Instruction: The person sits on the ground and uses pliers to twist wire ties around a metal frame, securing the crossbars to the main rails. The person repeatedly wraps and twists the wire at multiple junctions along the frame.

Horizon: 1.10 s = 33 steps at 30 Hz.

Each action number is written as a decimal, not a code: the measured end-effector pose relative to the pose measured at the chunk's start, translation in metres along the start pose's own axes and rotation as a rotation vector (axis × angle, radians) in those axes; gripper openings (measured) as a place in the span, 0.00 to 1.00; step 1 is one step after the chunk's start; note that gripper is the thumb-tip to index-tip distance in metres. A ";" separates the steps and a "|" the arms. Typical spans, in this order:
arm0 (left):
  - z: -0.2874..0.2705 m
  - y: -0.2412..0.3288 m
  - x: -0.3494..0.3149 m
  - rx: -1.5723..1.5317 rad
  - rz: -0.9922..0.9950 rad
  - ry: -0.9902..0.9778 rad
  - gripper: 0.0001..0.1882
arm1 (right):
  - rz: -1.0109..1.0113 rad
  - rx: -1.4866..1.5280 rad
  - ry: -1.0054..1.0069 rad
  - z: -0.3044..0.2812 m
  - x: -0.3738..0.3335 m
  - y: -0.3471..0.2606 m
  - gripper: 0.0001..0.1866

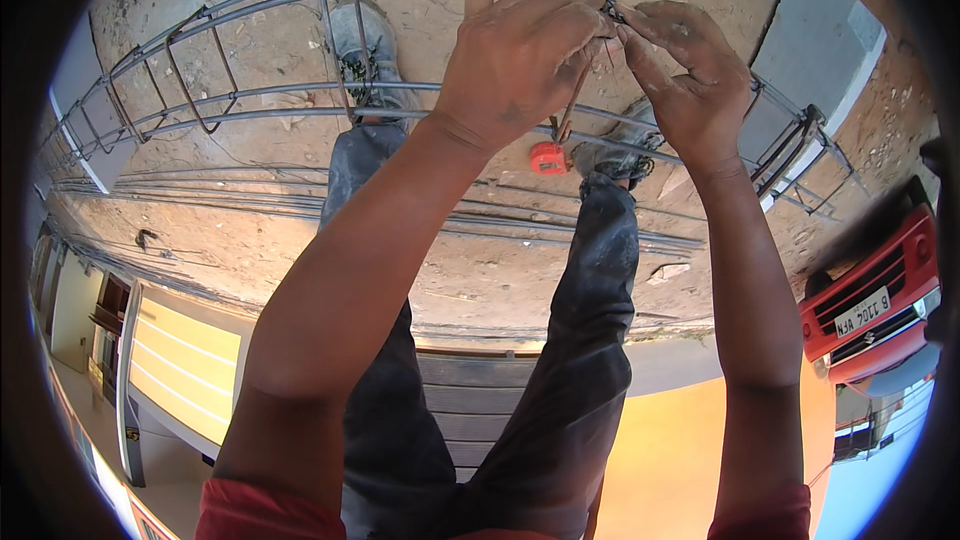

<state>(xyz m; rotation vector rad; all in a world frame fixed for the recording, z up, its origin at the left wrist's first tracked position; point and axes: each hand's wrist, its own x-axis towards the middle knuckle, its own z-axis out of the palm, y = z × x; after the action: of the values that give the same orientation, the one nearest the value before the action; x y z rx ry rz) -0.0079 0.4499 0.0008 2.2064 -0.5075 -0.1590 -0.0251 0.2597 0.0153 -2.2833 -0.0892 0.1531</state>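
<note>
A long cage of steel rebar (270,120), made of lengthwise bars with square stirrups, stretches across the view. At its far top bar, my left hand (530,60) is closed around the bar and stirrup, with the thumb side towards my right hand. Close beside it, my right hand (693,80) pinches a thin dark tie wire (612,12) at the joint. The two hands' fingertips nearly meet there, and my fingers hide part of the wire. Below my left hand, a stirrup (573,100) slants down to the near bars.
A red tape measure (548,158) lies by my right shoe (615,145); my left shoe (368,60) stands within the cage's span. Loose steel rods (270,202) lie on the dirt nearer me. Grey blocks (820,50) are under the cage's right end. A red car (875,290) is at right.
</note>
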 end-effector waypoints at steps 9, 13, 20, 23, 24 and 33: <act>-0.002 0.007 0.026 -0.215 -0.458 -0.089 0.06 | 0.158 0.093 0.061 0.010 -0.005 0.000 0.11; -0.001 0.011 0.041 -0.282 -0.531 -0.014 0.10 | 0.125 0.091 0.082 0.012 -0.012 0.000 0.12; 0.002 -0.001 0.047 -0.330 -0.452 -0.075 0.11 | 0.028 0.071 0.162 0.019 -0.014 -0.011 0.12; 0.005 -0.025 0.067 -0.579 -0.536 -0.361 0.10 | -0.077 0.017 0.164 0.016 -0.011 -0.012 0.12; 0.007 -0.031 0.077 -0.587 -0.508 -0.505 0.09 | -0.076 -0.003 0.123 0.015 -0.010 -0.011 0.12; 0.019 -0.052 0.156 -0.260 -0.305 -1.107 0.10 | -0.498 -0.141 -0.118 0.004 0.036 0.004 0.08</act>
<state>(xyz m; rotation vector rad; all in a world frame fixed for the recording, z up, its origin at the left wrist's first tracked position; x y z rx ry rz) 0.1445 0.4014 -0.0417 1.7582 -0.6614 -1.5542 0.0104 0.2642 0.0065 -2.3149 -0.7414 0.0190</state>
